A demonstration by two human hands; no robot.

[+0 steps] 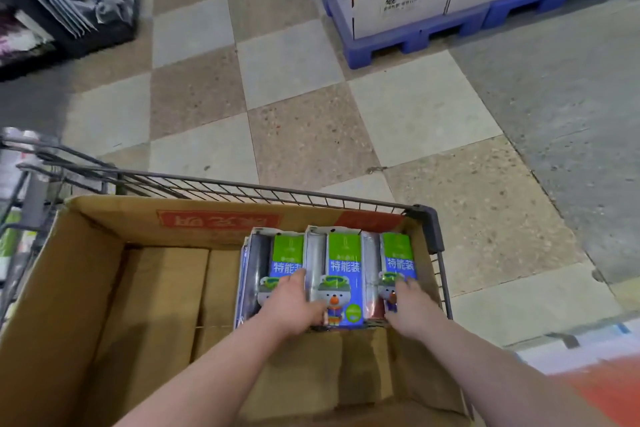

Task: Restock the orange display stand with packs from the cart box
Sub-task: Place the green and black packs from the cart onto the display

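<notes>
Underneath, floor (pixel 294 135): checkered tiles; a blue pallet (pixel 381 52) of cartons stands well apart, at the far right.
Cart (pixel 242 188): wire-sided, close in front of the person, carrying the box.
Box (pixel 104 270): open cardboard, bare flaps over most of its bottom. The step in hand looks like picking up the next packs, and the carry has not yet begun.
Packs (pixel 343 270): three lie side by side in the box's far right corner, flat and printed faces up, with more edges showing below them. Their long axis runs away from the person, green ends toward the far wall and cartoon-bear ends nearest.
Left hand (pixel 294 302): rests on the left pack, thumb toward the middle one.
Right hand (pixel 412 302): rests on the right pack.
Grip: the fingers lie fairly straight on the faces, apart, clamped on nothing yet. Next they likely need to curl round the near ends and lift the packs level, clear of the box wall.
</notes>
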